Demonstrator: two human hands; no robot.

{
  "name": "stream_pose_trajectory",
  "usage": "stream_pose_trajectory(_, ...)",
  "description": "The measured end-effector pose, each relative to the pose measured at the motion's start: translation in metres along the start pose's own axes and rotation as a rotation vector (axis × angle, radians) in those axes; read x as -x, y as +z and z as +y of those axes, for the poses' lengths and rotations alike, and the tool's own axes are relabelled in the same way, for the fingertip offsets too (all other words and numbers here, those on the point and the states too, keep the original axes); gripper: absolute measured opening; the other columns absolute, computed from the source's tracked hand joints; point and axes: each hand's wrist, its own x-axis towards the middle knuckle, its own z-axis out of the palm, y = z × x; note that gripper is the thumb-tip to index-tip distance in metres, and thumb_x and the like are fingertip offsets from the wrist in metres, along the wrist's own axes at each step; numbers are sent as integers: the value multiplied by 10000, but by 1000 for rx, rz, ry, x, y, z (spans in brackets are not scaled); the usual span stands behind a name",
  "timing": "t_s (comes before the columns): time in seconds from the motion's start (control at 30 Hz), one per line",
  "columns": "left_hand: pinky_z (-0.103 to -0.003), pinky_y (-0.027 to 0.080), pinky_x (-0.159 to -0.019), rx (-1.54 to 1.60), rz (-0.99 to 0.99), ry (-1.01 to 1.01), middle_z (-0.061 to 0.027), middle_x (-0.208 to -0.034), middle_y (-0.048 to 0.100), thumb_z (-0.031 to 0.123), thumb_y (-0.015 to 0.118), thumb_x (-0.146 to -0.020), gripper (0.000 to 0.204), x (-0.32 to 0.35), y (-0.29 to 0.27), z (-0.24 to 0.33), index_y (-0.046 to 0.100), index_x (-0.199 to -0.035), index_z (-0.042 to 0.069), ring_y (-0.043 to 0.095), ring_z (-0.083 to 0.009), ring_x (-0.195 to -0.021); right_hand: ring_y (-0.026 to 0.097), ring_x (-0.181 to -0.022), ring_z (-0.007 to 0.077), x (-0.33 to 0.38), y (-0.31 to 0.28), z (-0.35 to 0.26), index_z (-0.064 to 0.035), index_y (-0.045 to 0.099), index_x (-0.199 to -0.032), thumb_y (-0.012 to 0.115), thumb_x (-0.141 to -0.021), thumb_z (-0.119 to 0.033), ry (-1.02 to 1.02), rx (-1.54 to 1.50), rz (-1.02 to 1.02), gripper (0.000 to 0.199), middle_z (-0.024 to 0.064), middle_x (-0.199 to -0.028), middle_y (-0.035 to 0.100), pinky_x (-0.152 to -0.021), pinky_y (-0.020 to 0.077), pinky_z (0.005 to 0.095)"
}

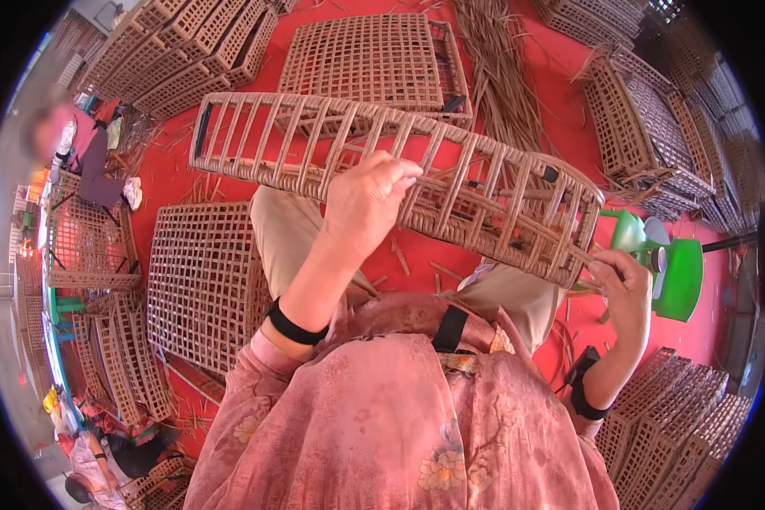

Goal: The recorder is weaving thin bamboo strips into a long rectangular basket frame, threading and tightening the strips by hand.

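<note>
A long brown woven basket (476, 217) with an open lattice side lies tilted across my knees. My left hand (365, 200) is closed at the middle of its lattice, thumb and fingers pinched together against the slats; what lies inside the fingertips is partly hidden. At the basket's right end my right hand (625, 289) pinches a thin wicker strip (580, 253) by the lower corner. The hand's curled fingers hide part of the strip.
A lattice basket (361, 64) stands ahead, another (204, 285) at my left. Long loose strips (501, 85) lie beyond on the red floor. To the right are a green plastic stool (682, 280) and stacked baskets (671, 425). Other people (89, 149) sit at far left.
</note>
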Motion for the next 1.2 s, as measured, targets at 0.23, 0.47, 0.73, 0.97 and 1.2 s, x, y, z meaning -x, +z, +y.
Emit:
stream_pose_trajectory(0.23,-392,549,-658,-295,65,40,-67,-1015,613,30,667,-860,202,9,2,-3,714,-1045,96,677,-298,-744,549,-640,73,-8,15,-4,16,725,-949,703,-872,-65,-12,29,-23,114,31,-704,629,-609,477,262)
stream_pose_trajectory(0.47,-439,560,-729,-173,2,-101,-131,-1062,665,41,611,-900,279,5,-16,-9,627,-1172,100,686,-348,-830,522,-615,73,-9,29,-16,9,726,-946,705,-867,-72,-13,111,12,115,30,-667,612,-581,433,267)
stream_pose_trajectory(0.73,-332,523,-687,47,-36,-172,-132,-945,699,1,577,-938,237,3,-34,-20,623,-1167,45,683,-221,-778,564,-651,82,4,16,-18,18,718,-979,694,-878,-47,-45,130,18,122,77,-746,664,-628,471,269)
stream_pose_trajectory(0.97,-382,547,-682,-245,99,-57,-50,-988,666,2,647,-896,159,11,-35,-32,709,-1007,97,693,-269,-789,607,-696,96,-1,5,3,46,700,-997,670,-890,2,-56,82,26,120,61,-819,674,-650,533,268)
stream_pose_trajectory(1.2,-367,553,-666,-395,84,-167,-27,-1144,638,91,637,-927,154,16,-42,-33,707,-1060,127,694,-254,-798,570,-657,85,-10,21,-2,24,704,-990,669,-893,-40,-77,124,-43,122,35,-782,653,-610,486,259)
